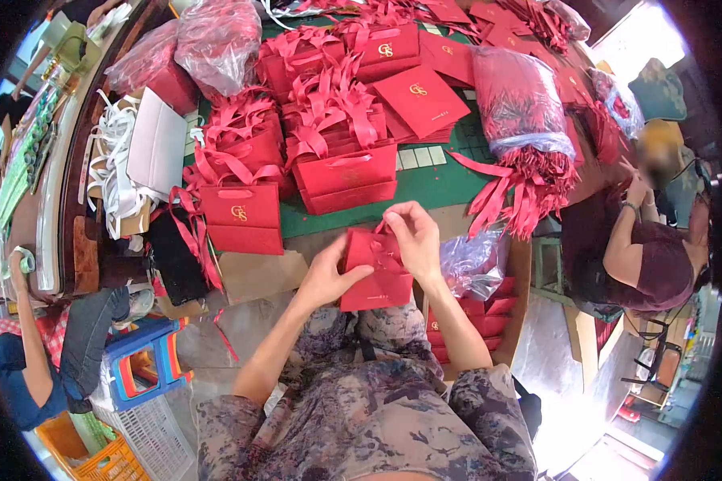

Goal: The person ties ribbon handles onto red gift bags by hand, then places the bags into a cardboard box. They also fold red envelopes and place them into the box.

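A small red paper bag [375, 293] is held over my lap, close to the table's front edge. My left hand [333, 275] is closed on its left side, with the thumb across the front. At the bag's top right, my right hand [415, 240] pinches a red ribbon [383, 228]. Just beyond my hands stand rows of red gift bags [346, 178] with ribbon handles and gold lettering. Another lettered red bag [242, 220] leans at the front left of these rows.
Plastic-wrapped red bags [517, 96] lie at the right on the green table surface [425, 183]. A box of white ribbons [159, 144] stands at left. Beside my right knee, an open carton [515, 301] holds red bags. A co-worker [658, 260] sits at right; blue stools [144, 361] stand at left.
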`<state>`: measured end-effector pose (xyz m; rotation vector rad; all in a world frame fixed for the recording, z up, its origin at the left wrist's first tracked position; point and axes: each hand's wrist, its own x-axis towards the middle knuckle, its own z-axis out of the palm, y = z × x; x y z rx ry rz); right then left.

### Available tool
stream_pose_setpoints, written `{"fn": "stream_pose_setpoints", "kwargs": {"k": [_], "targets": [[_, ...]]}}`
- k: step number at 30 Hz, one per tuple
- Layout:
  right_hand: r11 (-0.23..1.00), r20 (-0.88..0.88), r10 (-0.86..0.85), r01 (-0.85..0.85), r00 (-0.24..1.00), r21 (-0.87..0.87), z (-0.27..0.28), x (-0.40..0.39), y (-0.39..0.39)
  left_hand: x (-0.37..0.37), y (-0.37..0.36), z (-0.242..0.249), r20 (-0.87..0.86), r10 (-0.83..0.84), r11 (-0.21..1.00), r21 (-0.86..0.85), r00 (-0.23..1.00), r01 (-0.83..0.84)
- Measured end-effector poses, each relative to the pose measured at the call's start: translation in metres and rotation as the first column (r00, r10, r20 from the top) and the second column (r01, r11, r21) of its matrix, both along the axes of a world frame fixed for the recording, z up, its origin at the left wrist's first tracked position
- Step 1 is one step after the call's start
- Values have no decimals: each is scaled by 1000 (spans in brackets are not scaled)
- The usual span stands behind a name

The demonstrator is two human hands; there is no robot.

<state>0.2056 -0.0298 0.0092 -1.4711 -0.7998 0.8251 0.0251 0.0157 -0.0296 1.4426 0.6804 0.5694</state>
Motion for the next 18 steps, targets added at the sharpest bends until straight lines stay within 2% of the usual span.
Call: {"fn": "stream_pose_setpoints", "kwargs": {"k": [1, 2, 3, 4, 5, 6, 7, 8, 10, 11, 12, 13, 14, 15, 16, 17, 18], "targets": [[1000, 15, -13, 13, 1000, -10, -6, 2, 3, -5, 0, 17, -219, -77, 992, 80, 973, 97], [999, 36, -31, 32, 999, -20, -11, 8, 6, -9, -2, 19, -207, -91, 991, 81, 974, 109], [992, 124, -121, 114, 985, 59, -11, 15, 11, -12, -6, 18, -234, -128, 984, 94, 964, 154], [980, 220, -199, 200, 955, 19, -4, 30, 17, -14, -9, 19, -257, -166, 974, 106, 952, 199], [980, 197, -182, 162, 963, 115, -8, 38, 22, -13, -9, 20, -238, -182, 971, 108, 954, 213], [969, 171, -164, 126, 972, 211, -13, 40, 27, -15, -8, 24, -196, -206, 977, 20, 959, 214], [987, 263, -152, 131, 953, 96, -8, 37, 23, -18, -6, 30, -158, -227, 973, -70, 961, 219], [994, 333, -112, 107, 936, 36, -1, 37, 17, -22, -5, 37, -150, -243, 970, -65, 958, 235], [995, 256, -78, 91, 964, -39, 10, 40, 8, -30, -1, 47, -304, -186, 978, 38, 934, 207], [992, 401, -127, 122, 907, 40, 7, 47, 0, -38, 1, 43, -270, -113, 986, 89, 956, 141], [983, 531, -184, 141, 827, 121, 4, 57, -11, -43, 4, 46, -268, -119, 985, 92, 956, 149], [977, 541, -212, 163, 814, 139, 6, 66, -23, -48, 6, 53, -239, 15, 989, 146, 971, 20], [972, 667, -225, 214, 710, 101, 9, 75, -40, -52, 9, 62, -201, 150, 975, 195, 968, -111], [963, 759, -227, 255, 610, 82, 3, 86, -57, -56, 10, 75, -196, 147, 974, 198, 970, -107], [952, 839, -218, 297, 499, 71, -6, 95, -70, -60, 11, 91, -283, 245, 942, 296, 927, -159], [951, 841, -223, 300, 493, 77, -9, 101, -80, -62, 11, 106, -355, 346, 898, 394, 868, -197], [952, 907, -159, 304, 389, 37, -12, 105, -89, -60, 9, 120, -350, 343, 897, 396, 871, -194]]}}
